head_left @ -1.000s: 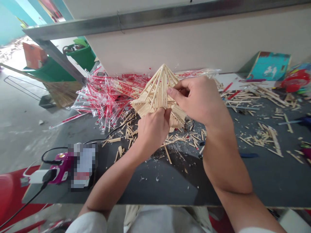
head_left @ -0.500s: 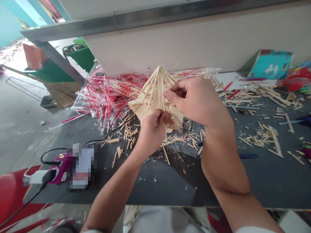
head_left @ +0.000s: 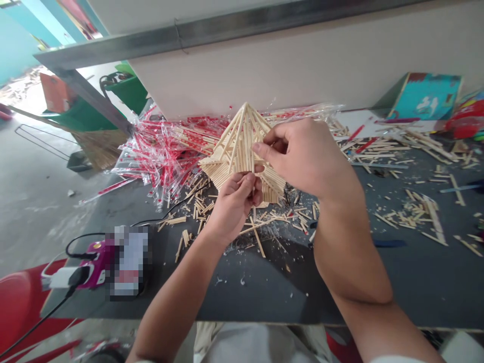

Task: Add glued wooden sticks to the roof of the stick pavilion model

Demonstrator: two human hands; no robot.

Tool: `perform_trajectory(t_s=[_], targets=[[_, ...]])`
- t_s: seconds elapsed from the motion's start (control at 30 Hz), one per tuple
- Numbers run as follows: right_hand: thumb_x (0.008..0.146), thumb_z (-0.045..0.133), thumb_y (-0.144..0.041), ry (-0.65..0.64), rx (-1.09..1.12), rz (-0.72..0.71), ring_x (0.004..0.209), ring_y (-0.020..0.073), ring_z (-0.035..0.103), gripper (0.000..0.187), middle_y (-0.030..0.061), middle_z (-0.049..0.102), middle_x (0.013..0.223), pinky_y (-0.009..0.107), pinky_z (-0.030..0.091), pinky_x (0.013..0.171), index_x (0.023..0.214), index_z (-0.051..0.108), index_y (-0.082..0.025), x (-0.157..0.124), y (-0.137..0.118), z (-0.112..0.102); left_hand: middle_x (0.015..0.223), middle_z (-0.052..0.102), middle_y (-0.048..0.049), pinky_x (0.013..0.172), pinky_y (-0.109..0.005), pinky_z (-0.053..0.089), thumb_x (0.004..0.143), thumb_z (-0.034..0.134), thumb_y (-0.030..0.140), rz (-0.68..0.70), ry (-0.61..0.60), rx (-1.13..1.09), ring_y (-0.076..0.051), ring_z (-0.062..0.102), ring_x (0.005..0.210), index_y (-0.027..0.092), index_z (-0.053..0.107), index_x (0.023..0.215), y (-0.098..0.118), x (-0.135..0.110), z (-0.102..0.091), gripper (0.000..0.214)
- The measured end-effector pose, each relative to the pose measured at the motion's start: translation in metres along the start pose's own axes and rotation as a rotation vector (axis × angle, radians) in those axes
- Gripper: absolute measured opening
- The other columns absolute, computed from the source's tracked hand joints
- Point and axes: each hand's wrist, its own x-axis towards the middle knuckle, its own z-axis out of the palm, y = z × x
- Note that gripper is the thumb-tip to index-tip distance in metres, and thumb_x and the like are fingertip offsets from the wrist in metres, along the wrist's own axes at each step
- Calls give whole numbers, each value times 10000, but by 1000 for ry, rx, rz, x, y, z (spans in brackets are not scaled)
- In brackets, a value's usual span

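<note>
A pyramid-shaped model made of wooden sticks (head_left: 234, 146) is held above the dark table (head_left: 264, 287). My left hand (head_left: 234, 201) pinches its lower edge from below, fingers closed on the sticks. My right hand (head_left: 302, 156) grips the model's right side, thumb and fingers closed around the sloping sticks near the middle. The model's right half is hidden behind my right hand.
A heap of red-and-clear wrapped sticks (head_left: 162, 146) lies at the back left. Cut stick pieces (head_left: 412, 212) are scattered over the table. A pink device with cables (head_left: 94, 262) sits front left. A teal box (head_left: 427, 96) leans on the wall at the right.
My left hand has shifted its hold from cupping the underside to pinching the lower edge with its fingertips. The model has tipped slightly leftward. My right hand stays on it.
</note>
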Motion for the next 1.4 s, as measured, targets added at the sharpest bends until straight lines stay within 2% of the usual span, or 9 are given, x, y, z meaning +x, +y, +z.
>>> perform_trajectory(t_s=[0.2,0.4,0.57,0.73,1.0,1.4], targets=[[904,707,-384,19,-1,2,675,191,651,223,48,743,738,357,454,694,781,758,-204,1,-1,0,866,625,-35,709,-210,489,995,551,120,-10,-48,89,-80,579,706,136,594,966,1,-4,-1,53],[911,700,-351,124,71,33,725,198,688,140,50,773,831,348,510,739,911,754,-222,3,-5,-1,854,608,-25,706,-189,487,980,548,96,-21,-10,35,-74,571,705,116,667,1106,3,0,5,174],[926,696,-376,205,120,-6,755,191,666,161,73,771,940,337,519,737,941,723,-217,9,-2,0,874,583,-37,680,-180,463,979,550,109,-1,12,-17,-66,545,708,111,709,969,3,2,3,159],[957,652,-372,171,134,-14,802,190,673,175,60,756,934,325,520,766,1006,719,-218,12,3,3,863,568,-33,677,-185,458,981,540,100,-28,-17,8,-70,537,696,97,705,1013,7,3,3,168],[943,668,-375,132,107,3,684,163,610,212,31,706,759,316,456,672,916,764,-187,6,-5,-1,842,555,-33,645,-198,408,971,560,114,-65,-61,-82,-72,471,675,96,705,964,10,6,-3,147],[892,734,-363,147,110,57,642,151,589,166,27,712,742,310,449,640,877,770,-202,6,-7,5,828,552,-24,620,-228,394,986,551,157,-67,-76,-26,-83,477,649,125,699,963,9,5,-3,153]])
